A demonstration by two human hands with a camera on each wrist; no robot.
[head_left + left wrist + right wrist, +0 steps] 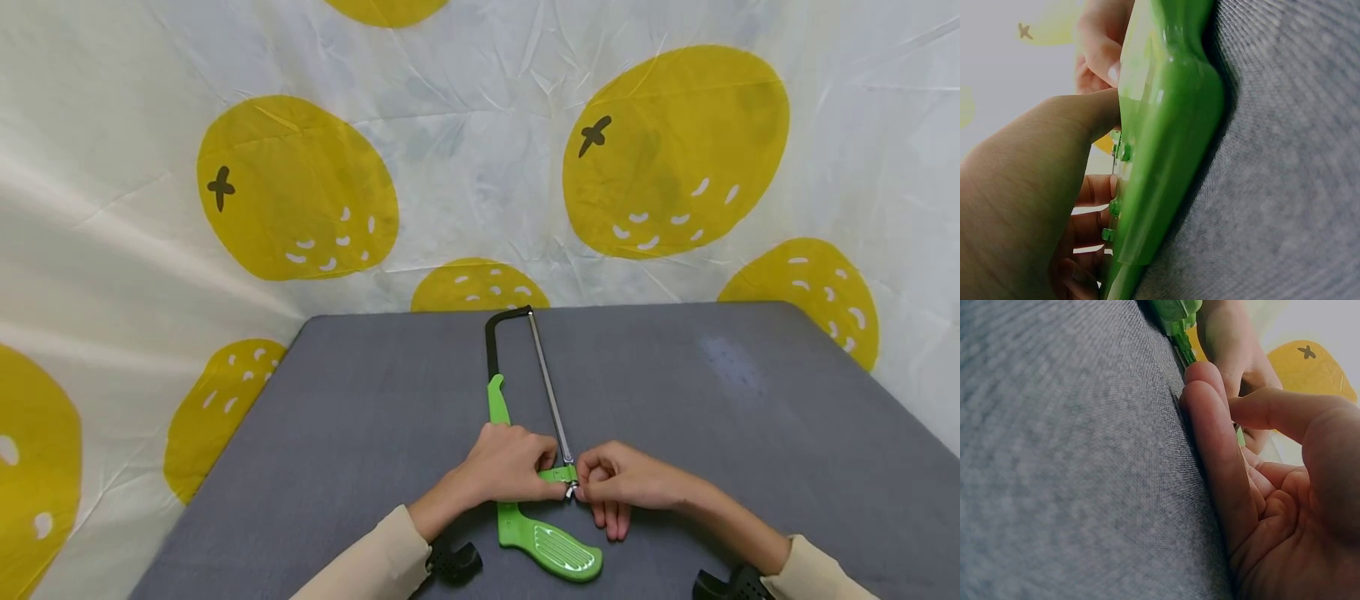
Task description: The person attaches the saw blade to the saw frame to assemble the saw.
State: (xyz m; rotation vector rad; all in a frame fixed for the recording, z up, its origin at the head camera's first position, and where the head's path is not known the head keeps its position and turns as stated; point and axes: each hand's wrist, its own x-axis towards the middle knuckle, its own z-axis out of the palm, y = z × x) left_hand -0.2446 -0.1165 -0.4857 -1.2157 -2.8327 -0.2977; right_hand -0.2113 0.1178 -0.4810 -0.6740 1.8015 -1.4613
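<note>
A hacksaw (551,546) with a bright green handle, a black front frame and a silver blade (549,387) lies flat on the grey table, handle toward me. My left hand (510,462) lies across the green frame and grips its short crosspiece (558,474), thumb on the near side. At the end of that crosspiece sits a small metal wing nut (571,492). Thumb and forefinger of my right hand (630,479) pinch at this wing nut, while the other fingers extend down to the cloth. In the right wrist view, the fingers (1216,444) mostly hide the nut.
Grey fabric covers the table (360,433), with a pale smudge (731,365) toward the right rear. Behind it hangs a white curtain (480,192) printed with yellow fruit. Black wrist devices (456,564) sit below both hands.
</note>
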